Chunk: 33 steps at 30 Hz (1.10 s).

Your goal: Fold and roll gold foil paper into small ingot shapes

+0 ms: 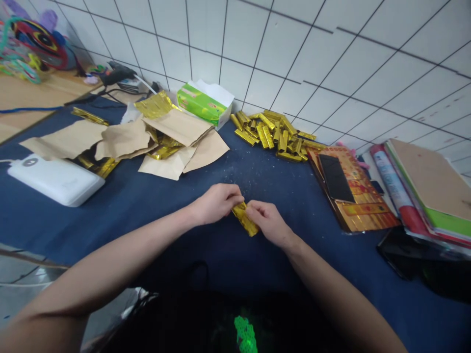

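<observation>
A strip of gold foil paper point(244, 220) lies slanted between my hands, over the dark blue cloth near the table's front. My left hand point(220, 202) pinches its upper end. Closed on its right edge is my right hand point(268, 219), with the fingers bent against the foil. Farther back against the wall sits a pile of folded gold foil pieces point(274, 135). At the left, more gold foil point(166, 147) shows from among torn brown paper sheets point(180, 125).
A white power bank point(55, 179) lies at the left. Behind the papers stands a green tissue pack point(200, 104). To the right, a black phone point(336, 177) rests on orange-gold printed packets point(368, 208), beside stacked notebooks point(434, 181). A tiled wall point(206, 29) bounds the back.
</observation>
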Tool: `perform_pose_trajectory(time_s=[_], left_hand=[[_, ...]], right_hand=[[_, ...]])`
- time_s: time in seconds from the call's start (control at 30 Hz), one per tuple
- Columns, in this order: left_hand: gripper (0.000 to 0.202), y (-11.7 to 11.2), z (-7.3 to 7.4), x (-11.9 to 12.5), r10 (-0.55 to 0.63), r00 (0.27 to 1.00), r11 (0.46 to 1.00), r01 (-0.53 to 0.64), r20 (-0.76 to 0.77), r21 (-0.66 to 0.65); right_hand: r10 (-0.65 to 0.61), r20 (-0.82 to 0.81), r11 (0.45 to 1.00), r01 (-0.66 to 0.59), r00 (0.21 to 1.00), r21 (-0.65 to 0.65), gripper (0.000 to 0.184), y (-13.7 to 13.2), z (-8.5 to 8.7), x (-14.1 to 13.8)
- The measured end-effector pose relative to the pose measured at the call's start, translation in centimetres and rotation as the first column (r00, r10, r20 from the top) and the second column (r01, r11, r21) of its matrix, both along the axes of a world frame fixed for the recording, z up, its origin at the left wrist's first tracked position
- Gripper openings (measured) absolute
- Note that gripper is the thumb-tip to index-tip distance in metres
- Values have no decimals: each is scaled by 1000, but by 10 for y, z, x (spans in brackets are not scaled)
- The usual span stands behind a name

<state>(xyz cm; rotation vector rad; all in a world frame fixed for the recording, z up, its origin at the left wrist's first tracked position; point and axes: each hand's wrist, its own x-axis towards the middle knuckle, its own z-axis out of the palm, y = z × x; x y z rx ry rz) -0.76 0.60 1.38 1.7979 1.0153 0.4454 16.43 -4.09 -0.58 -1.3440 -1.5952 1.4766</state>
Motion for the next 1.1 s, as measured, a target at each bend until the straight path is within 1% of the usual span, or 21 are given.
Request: perform_pose_trajectory(time_s=[0.07,0.13,0.23,0.37,0.53,0.6,0.7,0.8,0.9,0.97,1.0,1.03,1.1], left_hand=[[20,-6,1,4,-39,999,999,39,-5,7],[20,-8,2,6,-29,1000,1000,29,2,11],[20,-5,1,3,43,999,999,-43,26,-21],[22,6,-3,-6,117,990,991,-112,73,-70],[25,13,-10,-11,141,983,987,-131,121,-89],[25,13,-11,-11,148,980,987,-137,131,-89],[23,13,-10,-10,152,972,986,-138,181,-90],[21,14,-9,-11,143,960,987,-121,242,-104],[21,16,-10,-13,145,950,982,-105,278,-154],[23,17,-10,-14,164,937,974,-104,308,-202],[25,18,-10,-15,177,931,967,-104,318,-232],[27,18,-10,-15,193,926,957,-104,325,-270],[34,17,-7,-15,233,915,922,-100,330,-373]], right_hand=[[28,68,1000,-28,997,5,39,-1,1,-2],[32,104,999,-32,994,0,42,-2,1,-2],[37,86,999,-34,996,-32,42,-1,1,0],[31,87,998,-27,996,-52,39,0,2,3],[-52,94,999,51,994,9,39,-2,-1,2],[-81,108,996,77,991,47,40,-3,-2,1],[-129,98,990,123,987,63,38,-4,-3,0],[-185,30,980,182,982,75,31,-3,-4,0],[-215,-46,970,219,975,102,26,-2,-4,0],[-256,-27,950,257,966,180,23,-3,-5,1],[-285,7,927,273,959,256,21,-3,-5,2],[-313,49,893,276,948,355,20,-3,-6,3],[-353,132,796,223,926,563,19,-3,-8,6]])
